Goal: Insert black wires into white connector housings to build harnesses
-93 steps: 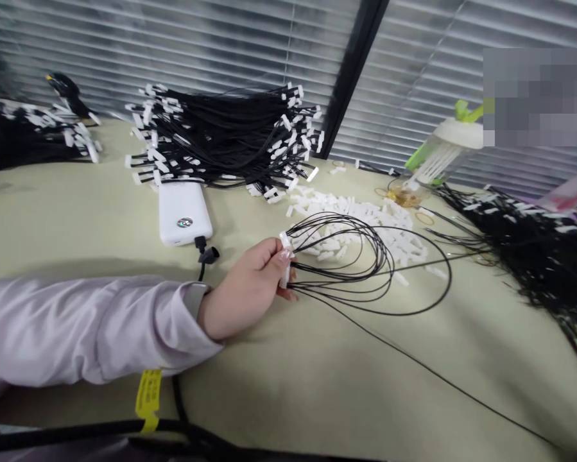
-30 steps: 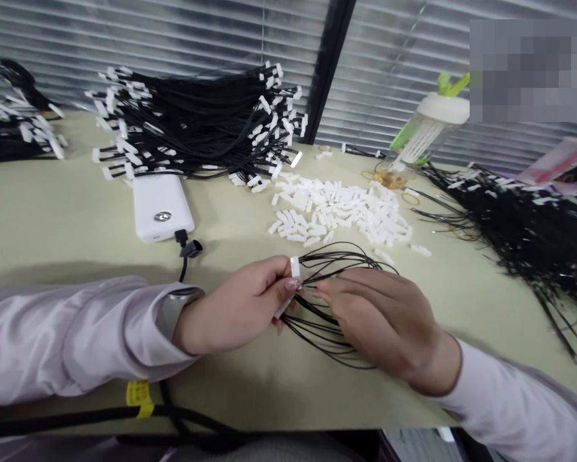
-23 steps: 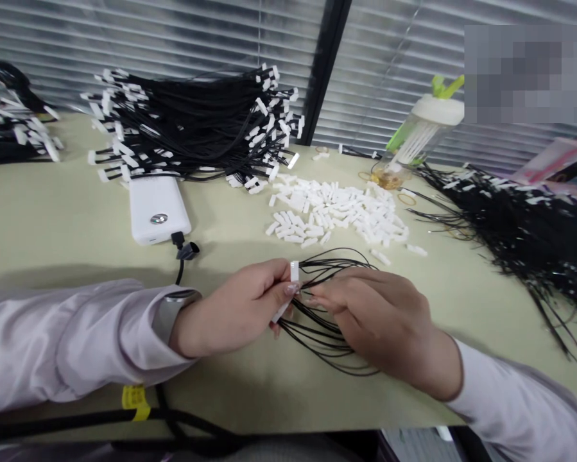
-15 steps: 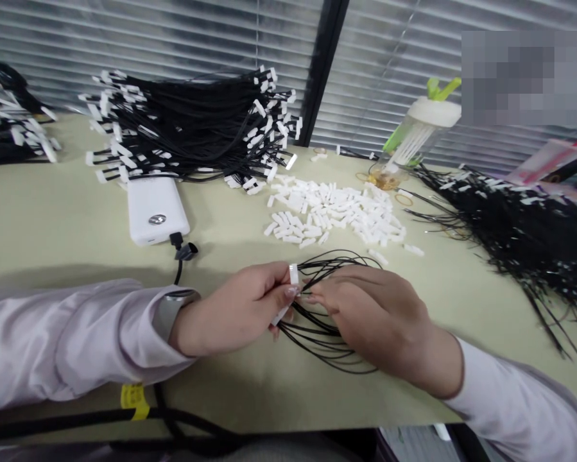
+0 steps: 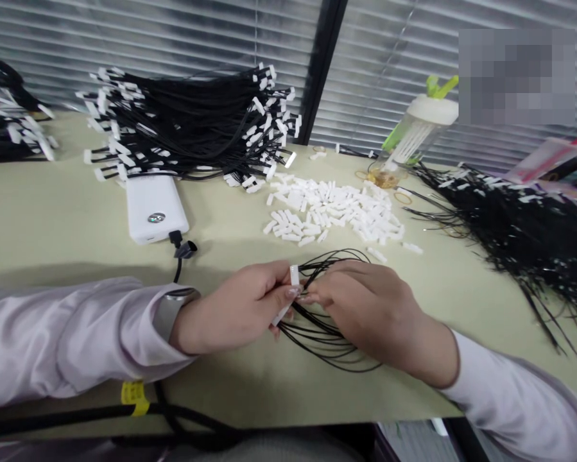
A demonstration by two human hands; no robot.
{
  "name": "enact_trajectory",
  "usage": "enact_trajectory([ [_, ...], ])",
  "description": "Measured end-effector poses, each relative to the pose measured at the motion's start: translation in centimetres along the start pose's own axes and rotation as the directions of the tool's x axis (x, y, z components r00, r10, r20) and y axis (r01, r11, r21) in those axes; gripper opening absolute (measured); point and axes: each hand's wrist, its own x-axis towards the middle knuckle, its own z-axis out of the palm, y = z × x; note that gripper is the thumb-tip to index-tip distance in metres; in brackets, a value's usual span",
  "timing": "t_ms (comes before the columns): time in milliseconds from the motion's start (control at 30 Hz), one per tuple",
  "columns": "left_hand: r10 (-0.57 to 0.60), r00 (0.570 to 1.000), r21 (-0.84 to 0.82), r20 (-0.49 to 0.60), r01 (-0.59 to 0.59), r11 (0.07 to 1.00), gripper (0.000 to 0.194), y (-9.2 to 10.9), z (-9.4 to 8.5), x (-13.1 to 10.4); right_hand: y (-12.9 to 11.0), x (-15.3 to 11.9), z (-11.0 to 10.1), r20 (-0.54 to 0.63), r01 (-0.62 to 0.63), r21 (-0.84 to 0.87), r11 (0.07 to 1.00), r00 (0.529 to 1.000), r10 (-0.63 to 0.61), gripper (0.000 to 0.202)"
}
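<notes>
My left hand point(image 5: 240, 305) is closed on a white connector point(image 5: 294, 274), pinched between thumb and fingers. Another white connector end point(image 5: 281, 314) pokes out below the thumb. Thin black wires point(image 5: 317, 343) loop from the connectors to the right and pass under my right hand point(image 5: 375, 311). The right fingertips are pinched together on a black wire right beside the left thumb. The wire's end is hidden between the two hands.
Loose white connector housings point(image 5: 336, 208) lie heaped behind my hands. A stack of black wire harnesses point(image 5: 187, 128) stands at the back, with a white power bank point(image 5: 156, 208) before it. More black wires point(image 5: 524, 224) spread on the right, near a clear bottle point(image 5: 413, 135).
My right hand has shifted slightly left, its fingertips closer to the connector and more tightly pinched. The left hand has stayed nearly still.
</notes>
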Motion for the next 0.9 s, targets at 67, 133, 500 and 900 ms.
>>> enact_trajectory([
  [67,0.01,1.0,-0.001,-0.014,-0.01,1.0,0.017,0.1,0.0,0.0,0.0,0.2,0.0,-0.008,-0.027,0.003,1.0,1.0,0.027,0.022],
  [133,0.011,0.999,-0.011,-0.052,-0.012,1.0,0.018,0.2,0.1,0.0,0.0,0.5,-0.5,-0.027,-0.07,0.015,0.997,0.997,0.07,0.02],
  [500,-0.157,0.925,-0.466,-0.347,-0.024,0.884,0.015,-0.8,-0.1,1.1,0.1,-0.1,-3.1,0.363,-0.029,-0.287,0.957,0.922,0.137,0.022],
  [900,-0.146,0.917,-0.377,-0.372,-0.006,0.926,0.014,-0.4,-0.2,1.0,6.8,-1.3,-8.3,-0.56,-0.46,0.394,0.796,0.567,0.605,0.027],
])
